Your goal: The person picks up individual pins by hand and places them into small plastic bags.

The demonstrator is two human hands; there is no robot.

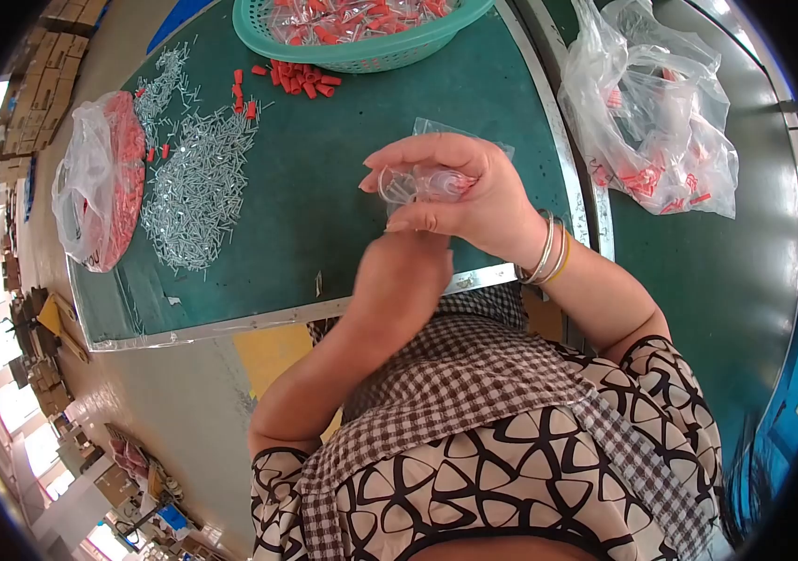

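My right hand (474,192), with bangles on its wrist, is curled around clear plastic pieces (408,185); one has a round rim, and a reddish bit shows near the palm. Their exact kind is not clear. Just below the thumb is my left hand (406,271), smeared by motion, its fingers mostly hidden. Behind my right hand, a flat clear plastic bag (436,128) lies partly covered on the green table (315,187).
A green basket (366,58) of bagged red pieces stands at the back, with loose red caps (301,79) before it. Metal pins (195,187) are heaped at left beside a bag of red pieces (123,178). Crumpled plastic bags (651,122) lie right, past a metal edge (562,140).
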